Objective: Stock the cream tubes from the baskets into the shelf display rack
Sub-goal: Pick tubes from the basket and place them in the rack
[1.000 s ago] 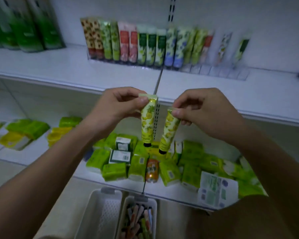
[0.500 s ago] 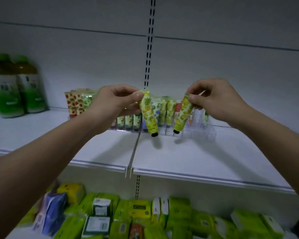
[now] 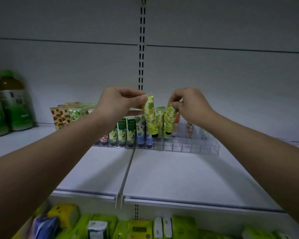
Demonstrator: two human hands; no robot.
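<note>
Two tubes held over the rack, one per hand.
Left hand (image 3: 118, 100) pinches the crimped top of a pineapple tube (image 3: 150, 116), cap down, tilted, hanging in front of the filled rack (image 3: 193, 147) slots. Right hand (image 3: 191, 105) pinches the top of a lemon tube (image 3: 170, 120), cap down, its cap just above the rack. Both grips closed on their tubes. Rack sits at the back of the shelf (image 3: 171, 176); left slots hold tubes, right ones mostly bare. Bottles (image 3: 10, 107) far left.
</note>
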